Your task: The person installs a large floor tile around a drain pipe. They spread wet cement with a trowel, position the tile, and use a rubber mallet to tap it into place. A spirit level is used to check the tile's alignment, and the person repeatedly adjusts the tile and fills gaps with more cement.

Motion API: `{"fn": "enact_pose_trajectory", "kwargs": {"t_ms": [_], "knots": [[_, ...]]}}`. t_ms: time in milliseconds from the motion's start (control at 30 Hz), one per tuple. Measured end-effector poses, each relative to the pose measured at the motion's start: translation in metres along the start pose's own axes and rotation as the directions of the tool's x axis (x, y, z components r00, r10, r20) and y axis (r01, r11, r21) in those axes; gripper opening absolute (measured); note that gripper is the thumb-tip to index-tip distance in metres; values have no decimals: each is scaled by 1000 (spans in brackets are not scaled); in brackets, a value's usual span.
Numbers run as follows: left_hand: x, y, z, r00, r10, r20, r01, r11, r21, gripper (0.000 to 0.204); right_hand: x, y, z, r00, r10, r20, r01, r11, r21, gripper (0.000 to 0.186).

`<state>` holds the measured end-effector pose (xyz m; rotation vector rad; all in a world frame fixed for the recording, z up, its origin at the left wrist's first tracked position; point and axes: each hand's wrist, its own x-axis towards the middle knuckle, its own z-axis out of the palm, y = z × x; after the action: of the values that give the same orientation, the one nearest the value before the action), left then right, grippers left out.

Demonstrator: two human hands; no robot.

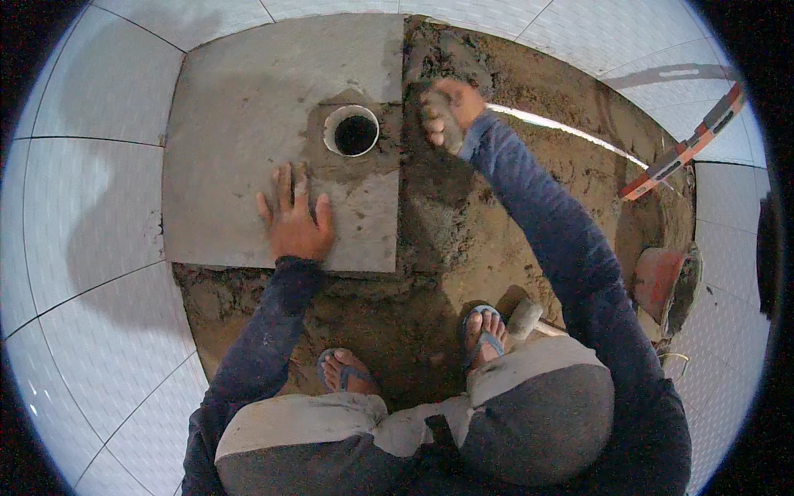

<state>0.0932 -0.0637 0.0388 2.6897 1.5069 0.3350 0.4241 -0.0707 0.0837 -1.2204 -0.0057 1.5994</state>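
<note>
My left hand (295,217) lies flat with spread fingers on a large grey floor tile (223,182), just below a white-rimmed round pipe opening (351,132) set through it. Beside the tile's right edge, my right hand (447,112) is closed over the dark wet mortar (438,198); its fingers look grey with mud, and what they hold, if anything, I cannot make out. A thin white strip (562,128) runs from behind that hand toward the right wall.
An orange-and-grey spirit level (682,145) leans at the upper right. A red bucket or pan (657,285) sits at the right wall. A mallet (523,318) lies by my right foot (484,335). White tiled walls (107,207) surround the floor.
</note>
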Motion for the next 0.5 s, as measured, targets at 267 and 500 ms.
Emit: {"fn": "enact_pose_trajectory", "kwargs": {"t_ms": [267, 500], "knots": [[-1, -4, 1, 999, 22, -27, -22, 1000, 13, 61, -68, 59, -15, 972, -153, -177, 117, 973, -198, 35], [-3, -5, 6, 1000, 18, -24, -18, 1000, 6, 60, -64, 117, -7, 973, -182, -144, 120, 925, -361, 37]]}}
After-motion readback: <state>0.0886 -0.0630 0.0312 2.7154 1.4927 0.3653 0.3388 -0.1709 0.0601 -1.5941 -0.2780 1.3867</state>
